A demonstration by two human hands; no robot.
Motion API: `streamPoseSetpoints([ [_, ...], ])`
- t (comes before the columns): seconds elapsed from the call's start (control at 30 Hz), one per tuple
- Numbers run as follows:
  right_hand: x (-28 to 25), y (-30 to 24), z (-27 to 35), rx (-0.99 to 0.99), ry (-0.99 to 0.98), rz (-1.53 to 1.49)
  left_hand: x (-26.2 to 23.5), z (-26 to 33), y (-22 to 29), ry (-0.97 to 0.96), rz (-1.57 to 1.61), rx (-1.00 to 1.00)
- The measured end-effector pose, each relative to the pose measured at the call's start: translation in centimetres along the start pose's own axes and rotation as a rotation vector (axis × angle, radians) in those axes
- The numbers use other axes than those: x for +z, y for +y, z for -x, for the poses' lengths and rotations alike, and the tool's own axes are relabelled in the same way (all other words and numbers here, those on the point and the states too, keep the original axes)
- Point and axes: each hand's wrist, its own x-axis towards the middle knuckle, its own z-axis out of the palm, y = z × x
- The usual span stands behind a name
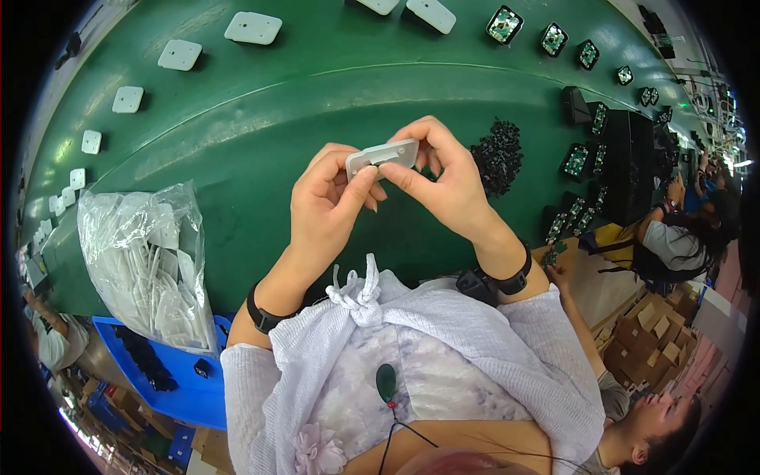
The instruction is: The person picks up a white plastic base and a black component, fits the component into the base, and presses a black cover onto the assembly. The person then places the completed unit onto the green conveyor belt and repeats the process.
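Observation:
A light-grey plastic cover, rectangular with rounded corners, is held up over the green table in front of me. My left hand grips its left end, fingers behind and thumb on the near face. On the right, my right hand pinches the same cover, its thumb pressed near the middle beside my left thumb. A small dark bit shows between the thumbs, too little visible to name. Just right of my right hand lies a pile of small black parts.
A clear plastic bag full of pale covers lies left, by a blue tray. More covers line the far side. Black housings with green circuit boards stand right. Other people sit nearby; cardboard boxes are on the floor.

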Motion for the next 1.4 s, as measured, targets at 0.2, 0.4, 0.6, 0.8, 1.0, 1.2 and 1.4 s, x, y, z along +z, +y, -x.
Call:
streamPoseSetpoints([
  [0.2,-0.7,-0.4,-0.4,0.215,-0.148,-0.149,-0.5,0.0,-0.4,-0.073,-0.042,-0.054],
  [0.4,-3.4,0.5,-2.7,0.085,-0.126,-0.092,-2.3,-2.4,-0.9,0.009,-0.04,-0.123],
  [0.6,-12.7,1.7,-13.7,0.077,0.497,1.134,-3.8,-6.7,-0.6,0.037,-0.969,0.203],
  [0.8,-15.4,2.2,-16.8,0.497,0.154,0.858,-2.7,-6.9,-0.2,0.014,-1.216,0.314],
  [1.0,-9.9,2.3,-8.3,0.107,0.024,-0.003,-2.6,-3.4,-1.2,0.053,-1.316,0.379],
  [1.2,-6.8,2.2,-3.7,-0.034,-0.017,0.602,-3.3,-3.4,-1.9,0.001,-1.246,0.513],
  [1.4,-3.5,0.2,-2.9,-0.382,-0.032,0.576,-3.7,-2.7,-2.6,0.035,-1.005,0.493],
])
